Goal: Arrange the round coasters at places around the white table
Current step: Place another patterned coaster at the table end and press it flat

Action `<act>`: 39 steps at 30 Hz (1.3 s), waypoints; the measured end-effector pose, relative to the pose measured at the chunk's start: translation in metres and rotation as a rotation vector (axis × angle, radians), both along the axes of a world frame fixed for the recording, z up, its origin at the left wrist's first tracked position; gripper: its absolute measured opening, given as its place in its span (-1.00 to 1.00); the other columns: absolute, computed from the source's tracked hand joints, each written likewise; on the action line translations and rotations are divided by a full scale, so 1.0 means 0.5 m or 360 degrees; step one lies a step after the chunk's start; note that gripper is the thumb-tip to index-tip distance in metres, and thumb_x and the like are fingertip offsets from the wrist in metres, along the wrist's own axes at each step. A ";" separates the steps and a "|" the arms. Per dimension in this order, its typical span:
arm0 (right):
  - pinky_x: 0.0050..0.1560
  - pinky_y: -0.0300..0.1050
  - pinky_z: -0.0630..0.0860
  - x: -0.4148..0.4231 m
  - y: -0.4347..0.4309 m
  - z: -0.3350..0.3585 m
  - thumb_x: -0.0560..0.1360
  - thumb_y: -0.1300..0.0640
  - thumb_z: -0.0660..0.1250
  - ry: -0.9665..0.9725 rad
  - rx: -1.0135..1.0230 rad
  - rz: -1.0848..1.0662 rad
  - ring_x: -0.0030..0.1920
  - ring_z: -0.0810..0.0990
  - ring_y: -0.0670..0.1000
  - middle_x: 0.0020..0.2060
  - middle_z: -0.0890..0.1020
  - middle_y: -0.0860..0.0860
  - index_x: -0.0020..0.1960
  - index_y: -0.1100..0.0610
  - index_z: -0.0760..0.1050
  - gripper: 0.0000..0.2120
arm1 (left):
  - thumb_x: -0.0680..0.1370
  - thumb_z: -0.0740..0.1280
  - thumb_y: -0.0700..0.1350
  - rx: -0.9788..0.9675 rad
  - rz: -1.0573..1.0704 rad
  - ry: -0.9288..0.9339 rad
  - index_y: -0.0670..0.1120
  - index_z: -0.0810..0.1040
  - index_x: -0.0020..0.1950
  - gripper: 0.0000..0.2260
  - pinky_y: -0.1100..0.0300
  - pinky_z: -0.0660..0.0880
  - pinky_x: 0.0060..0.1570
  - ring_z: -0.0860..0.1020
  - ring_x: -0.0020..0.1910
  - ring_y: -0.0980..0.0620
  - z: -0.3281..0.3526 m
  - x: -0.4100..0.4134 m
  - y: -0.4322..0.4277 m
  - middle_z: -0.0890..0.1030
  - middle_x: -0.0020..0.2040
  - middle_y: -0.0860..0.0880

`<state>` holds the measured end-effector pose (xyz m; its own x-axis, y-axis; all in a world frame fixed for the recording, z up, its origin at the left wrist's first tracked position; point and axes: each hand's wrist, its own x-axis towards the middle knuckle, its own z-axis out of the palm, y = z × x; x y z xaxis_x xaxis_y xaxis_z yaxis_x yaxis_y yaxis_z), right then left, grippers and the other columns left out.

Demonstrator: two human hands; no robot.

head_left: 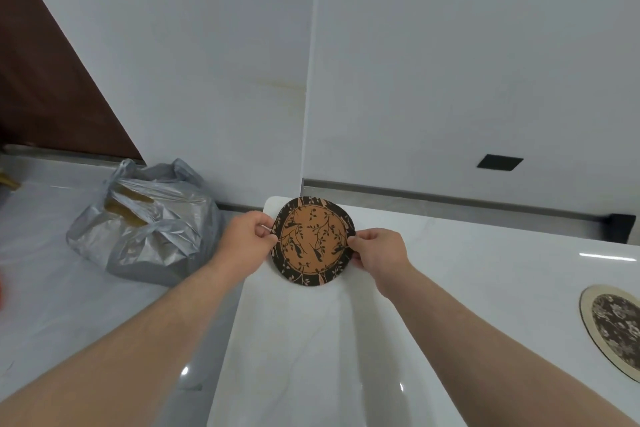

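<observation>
While both hands pinch it by opposite rims, the round orange coaster with black bird-and-branch print (313,241) sits at the far left corner of the glossy white table (450,288); left hand (247,236) and right hand (375,253) each grip its edge. A second round cream-rimmed dark floral coaster (614,329) already lies toward the right edge. Other places look unfilled, and the near tabletop is open. A crumpled grey plastic bag (145,225) sits off the table's left edge.
</observation>
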<state>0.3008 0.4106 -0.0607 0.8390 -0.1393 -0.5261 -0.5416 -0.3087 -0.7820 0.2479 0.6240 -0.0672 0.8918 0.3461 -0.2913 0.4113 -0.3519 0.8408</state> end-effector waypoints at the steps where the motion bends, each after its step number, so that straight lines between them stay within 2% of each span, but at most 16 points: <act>1: -0.22 -0.17 0.63 -0.005 -0.017 0.005 0.49 0.26 0.41 -0.0012 -0.0022 0.0008 -0.25 0.62 0.01 -0.20 0.66 0.12 -0.19 0.20 0.60 -0.92 | 0.48 0.37 -0.31 -0.0041 0.0005 0.0005 0.03 0.52 -0.16 -0.77 0.03 0.54 -0.17 0.55 -0.34 -0.03 0.001 -0.003 -0.012 0.63 -0.25 -0.13; 4: -0.24 -0.17 0.64 -0.026 -0.075 0.016 0.48 0.26 0.41 -0.0038 -0.0082 0.0018 -0.23 0.63 0.03 -0.17 0.67 0.15 -0.17 0.22 0.58 -0.94 | 0.48 0.38 -0.32 -0.0147 -0.0017 0.0065 -0.01 0.53 -0.15 -0.80 0.05 0.56 -0.22 0.56 -0.33 -0.04 0.004 -0.016 -0.054 0.61 -0.23 -0.13; 8: -0.35 -0.21 0.60 -0.057 -0.147 0.018 0.45 0.28 0.43 -0.0024 -0.0103 0.0031 -0.31 0.61 0.03 -0.19 0.67 0.17 -0.17 0.22 0.59 -0.96 | 0.47 0.39 -0.32 -0.0248 -0.0086 0.0150 -0.11 0.56 -0.04 -0.86 0.14 0.57 -0.31 0.61 -0.26 -0.06 -0.004 -0.034 -0.106 0.63 -0.12 -0.22; 13: -0.30 -0.14 0.64 -0.091 -0.197 0.004 0.44 0.31 0.43 0.0006 -0.0130 0.0060 -0.38 0.58 0.01 -0.30 0.65 0.13 -0.19 0.24 0.59 -0.96 | 0.47 0.38 -0.33 -0.0240 -0.0223 0.0239 -0.12 0.56 -0.08 -0.87 0.18 0.48 -0.38 0.54 -0.38 -0.03 -0.019 -0.052 -0.153 0.61 -0.23 -0.19; 17: -0.37 -0.19 0.60 -0.106 -0.205 -0.014 0.44 0.30 0.43 0.0005 -0.0152 0.0077 -0.40 0.58 0.01 -0.34 0.62 0.10 -0.14 0.28 0.60 -0.96 | 0.46 0.38 -0.33 -0.0184 -0.0247 0.0254 -0.15 0.56 -0.08 -0.89 0.15 0.49 -0.39 0.52 -0.43 -0.01 -0.035 -0.065 -0.157 0.60 -0.29 -0.17; 20: -0.18 0.04 0.67 -0.104 -0.205 -0.029 0.45 0.25 0.42 -0.0035 -0.0242 0.0171 -0.34 0.60 0.04 -0.30 0.64 0.11 -0.15 0.23 0.61 -0.97 | 0.48 0.40 -0.27 -0.0056 -0.0301 0.0243 -0.15 0.57 0.01 -0.87 0.09 0.53 -0.29 0.53 -0.38 0.03 -0.040 -0.066 -0.154 0.59 -0.30 -0.08; 21: -0.07 0.08 0.66 -0.103 -0.206 -0.031 0.45 0.19 0.41 -0.0099 -0.0364 0.0286 -0.25 0.62 0.05 -0.24 0.66 0.10 -0.09 0.21 0.62 -0.91 | 0.49 0.41 -0.20 0.0071 -0.0354 0.0229 -0.14 0.57 0.10 -0.80 0.08 0.53 -0.18 0.54 -0.29 0.06 -0.039 -0.067 -0.153 0.59 -0.23 -0.03; 23: 0.16 0.00 0.54 -0.107 -0.210 -0.026 0.46 -0.02 0.39 -0.0326 -0.0823 0.0691 0.04 0.59 0.07 0.02 0.63 0.08 0.17 0.17 0.56 -0.63 | 0.45 0.44 0.04 0.0571 -0.0541 0.0163 -0.06 0.46 0.35 -0.49 0.11 0.43 0.17 0.49 0.10 0.05 -0.038 -0.077 -0.148 0.55 0.13 0.00; 25: 0.40 0.00 0.29 -0.111 -0.225 -0.032 0.38 -0.26 0.35 -0.0532 -0.1174 0.1118 0.37 0.36 0.09 0.35 0.44 0.07 0.43 0.12 0.32 -0.24 | 0.33 0.39 0.31 0.1015 -0.0790 0.0093 0.04 0.21 0.51 -0.17 0.03 0.14 0.46 0.17 0.48 -0.02 -0.043 -0.089 -0.144 0.25 0.50 0.02; 27: 0.54 0.03 -0.03 -0.118 -0.240 -0.051 0.27 -0.42 0.30 -0.0524 -0.1264 0.1389 0.55 0.00 0.08 0.55 0.11 0.03 0.55 0.08 -0.01 0.05 | 0.24 0.29 0.47 0.1157 -0.0989 0.0104 0.07 -0.03 0.56 0.03 0.00 -0.14 0.53 -0.18 0.56 0.02 -0.061 -0.100 -0.140 -0.08 0.59 0.05; 28: 0.55 0.02 -0.14 -0.122 -0.247 -0.065 0.26 -0.47 0.28 -0.0501 -0.1280 0.1452 0.56 -0.12 0.05 0.57 -0.01 0.01 0.56 0.06 -0.12 0.12 | 0.22 0.25 0.50 0.1173 -0.1025 0.0120 0.06 -0.10 0.56 0.07 0.00 -0.22 0.52 -0.25 0.54 0.03 -0.071 -0.106 -0.138 -0.16 0.59 0.04; 31: 0.51 -0.03 -0.29 -0.134 -0.261 -0.090 0.25 -0.49 0.24 -0.0513 -0.1296 0.1427 0.55 -0.25 -0.01 0.58 -0.12 -0.02 0.57 0.04 -0.18 0.13 | 0.23 0.17 0.54 0.1257 -0.1005 0.0078 0.04 -0.15 0.56 0.07 0.02 -0.27 0.51 -0.28 0.54 0.03 -0.095 -0.116 -0.143 -0.18 0.59 0.01; 39: 0.51 -0.02 -0.29 -0.138 -0.259 -0.093 0.28 -0.43 0.25 -0.0589 -0.1224 0.1295 0.56 -0.20 0.00 0.58 -0.05 -0.03 0.56 -0.02 -0.08 0.02 | 0.28 0.05 0.56 0.1344 -0.0951 -0.0008 0.08 -0.12 0.56 -0.01 0.04 -0.27 0.51 -0.23 0.55 0.03 -0.100 -0.119 -0.149 -0.14 0.59 0.01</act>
<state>0.2317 0.2813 -0.1073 0.9110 0.3330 -0.2432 0.2531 -0.9172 -0.3076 0.1885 0.5497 -0.1171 0.9859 -0.0635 -0.1550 -0.0272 -0.9737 0.2263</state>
